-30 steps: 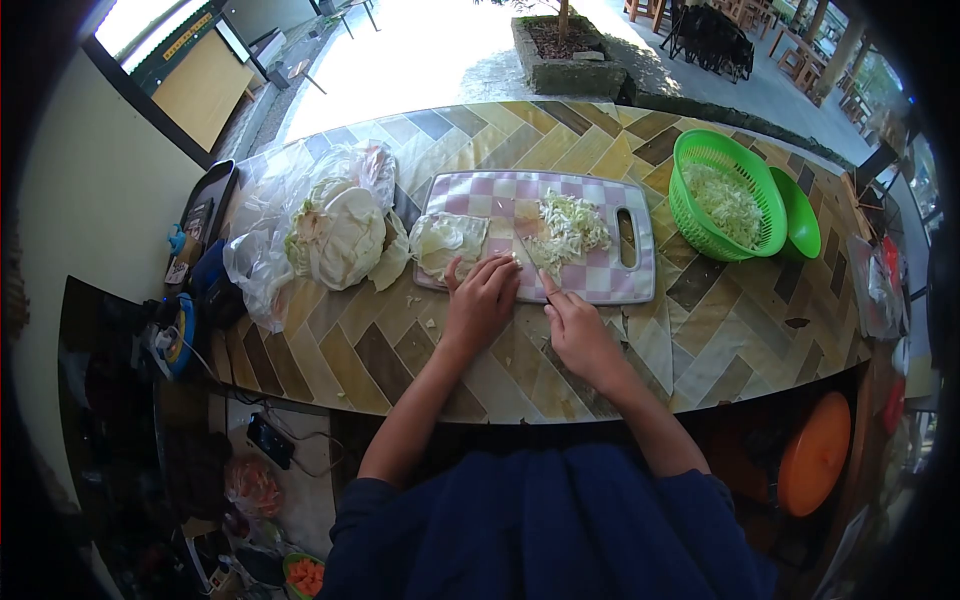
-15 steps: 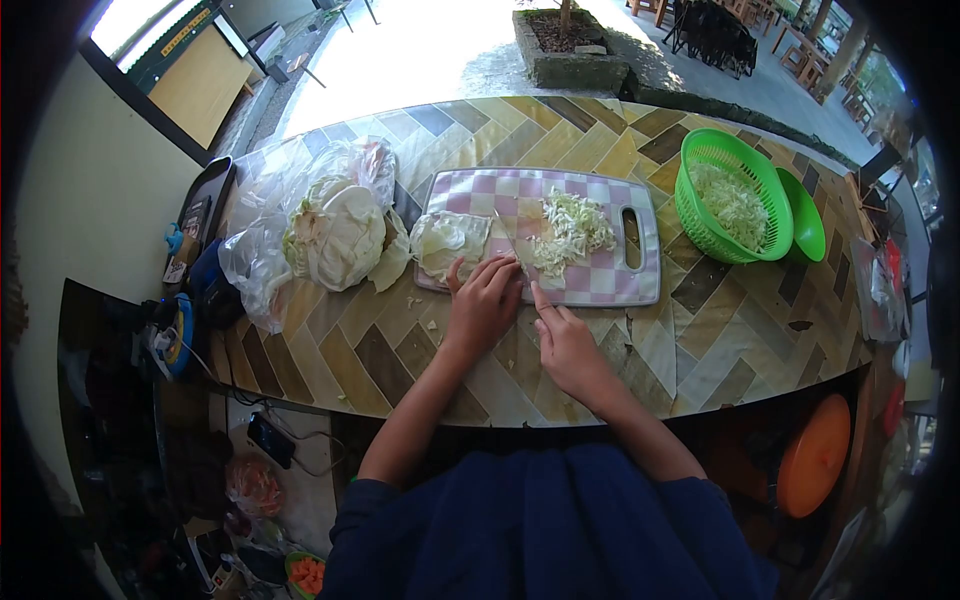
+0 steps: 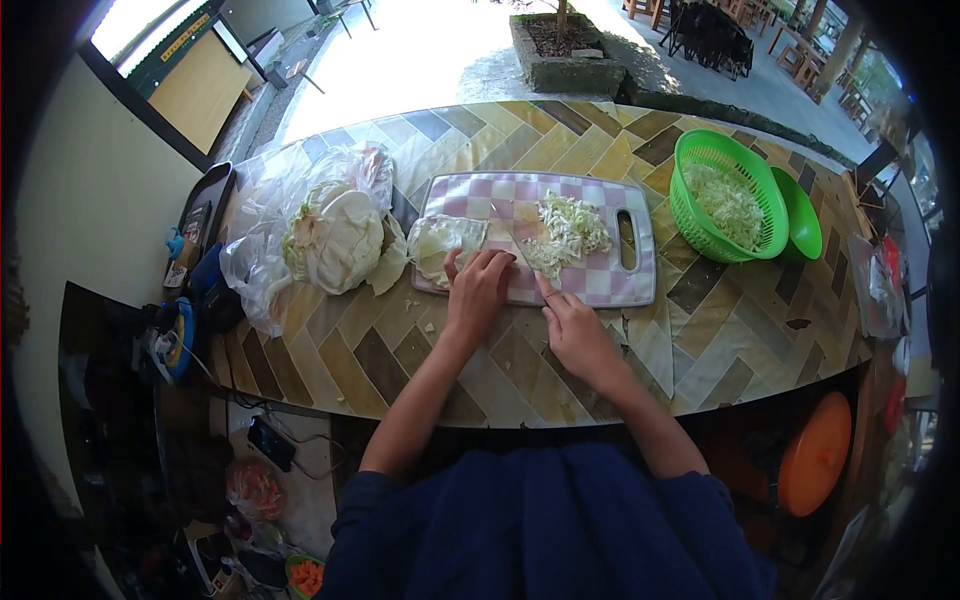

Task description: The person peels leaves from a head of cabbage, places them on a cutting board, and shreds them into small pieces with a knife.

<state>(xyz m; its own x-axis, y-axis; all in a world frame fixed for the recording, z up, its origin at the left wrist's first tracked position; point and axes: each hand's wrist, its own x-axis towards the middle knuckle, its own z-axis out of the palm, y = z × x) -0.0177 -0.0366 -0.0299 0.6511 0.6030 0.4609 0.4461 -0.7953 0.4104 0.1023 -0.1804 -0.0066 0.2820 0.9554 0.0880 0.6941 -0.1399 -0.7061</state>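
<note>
A pink-and-white checkered cutting board lies on the table. My right hand is closed round the handle of a knife, its blade pointing up and to the left across the board. Bent fingers of my left hand press on cabbage leaves at the board's left part, just left of the blade. Shredded cabbage is piled right of the knife. A partly peeled cabbage head rests on a clear plastic bag left of the board.
Right of the board stands a green basket of shredded cabbage, with a green bowl beside it. A black tray is at the table's left edge. Below lie a phone and an orange lid.
My right hand has shifted slightly right and the knife handle end with it. My left hand has moved slightly left and up over the leaves.
</note>
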